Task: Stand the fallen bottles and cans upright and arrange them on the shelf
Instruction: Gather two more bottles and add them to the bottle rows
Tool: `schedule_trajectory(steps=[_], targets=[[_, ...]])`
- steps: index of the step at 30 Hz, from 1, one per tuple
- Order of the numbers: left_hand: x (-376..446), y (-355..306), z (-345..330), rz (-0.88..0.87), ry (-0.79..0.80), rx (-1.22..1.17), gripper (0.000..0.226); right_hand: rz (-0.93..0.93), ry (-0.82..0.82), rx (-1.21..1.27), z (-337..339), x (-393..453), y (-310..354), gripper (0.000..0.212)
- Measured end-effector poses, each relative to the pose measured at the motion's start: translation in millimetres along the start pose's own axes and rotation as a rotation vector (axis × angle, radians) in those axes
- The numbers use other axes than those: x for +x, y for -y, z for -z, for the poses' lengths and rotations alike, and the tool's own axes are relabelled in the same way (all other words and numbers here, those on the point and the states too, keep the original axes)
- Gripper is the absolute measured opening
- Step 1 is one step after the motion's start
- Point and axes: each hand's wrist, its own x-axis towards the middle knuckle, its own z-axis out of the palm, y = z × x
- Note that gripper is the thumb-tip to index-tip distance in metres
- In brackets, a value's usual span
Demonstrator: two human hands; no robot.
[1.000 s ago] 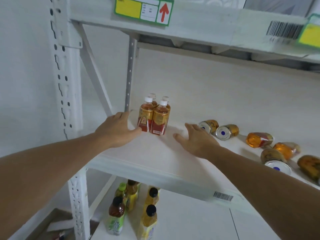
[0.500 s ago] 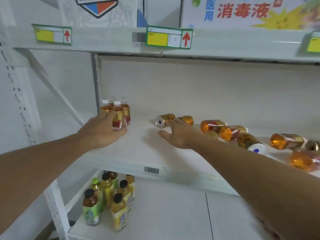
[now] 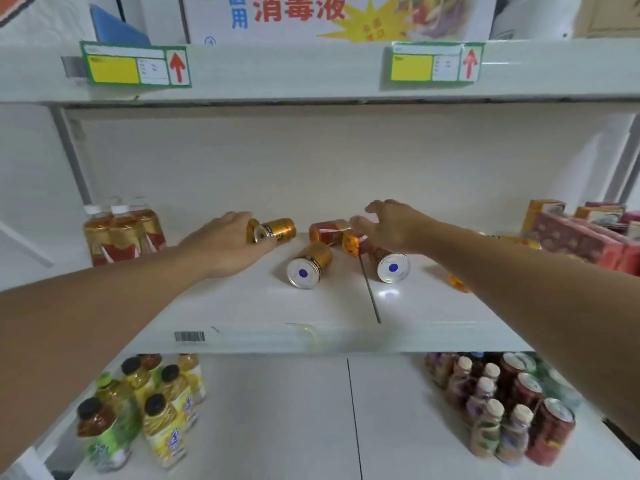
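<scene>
Three amber bottles (image 3: 121, 233) with white caps stand upright at the shelf's (image 3: 277, 337) left end. A gold can (image 3: 278, 229) lies on its side mid-shelf; my left hand (image 3: 225, 245) reaches it with fingers spread, the fingertips touching its near end. Two more gold cans (image 3: 308, 265) (image 3: 390, 264) lie with their bases toward me. A fallen amber bottle (image 3: 327, 232) and an orange one (image 3: 350, 243) lie behind them. My right hand (image 3: 393, 226) hovers over these bottles, thumb and fingers apart. More fallen bottles (image 3: 458, 283) are partly hidden by my right forearm.
Red and orange cartons (image 3: 588, 237) are stacked at the shelf's right end. The shelf below holds upright yellow and green bottles (image 3: 156, 410) on the left and dark bottles and red cans (image 3: 505, 410) on the right. A printed cardboard box (image 3: 329, 15) sits on the shelf above.
The view has swung right along the shelf. My left hand left the upright bottles and moved to a fallen gold can. My right hand moved right and back over the fallen bottles.
</scene>
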Motion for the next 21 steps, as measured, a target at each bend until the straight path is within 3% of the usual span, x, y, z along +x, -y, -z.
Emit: schedule_trajectory(steps=[4,8,11,21], targets=[[17.0,-19.9,-11.7,-0.041,0.032,-0.002,0.102,-0.069,0.011,-0.074,5.6,-5.0,-35.8,0.056],[29.2,-30.2,-26.5,-0.118,0.038,-0.005,0.086,-0.187,-0.023,-0.062,-0.5,-8.7,-63.6,0.074],[41.3,-26.4,-31.6,-0.124,0.052,-0.091,0.087,-0.249,-0.014,-0.099,-9.9,-6.3,-80.1,0.075],[74.2,-7.1,-32.8,-0.006,0.032,-0.141,0.091,-0.19,0.008,-0.15,-24.1,28.5,-89.6,0.077]])
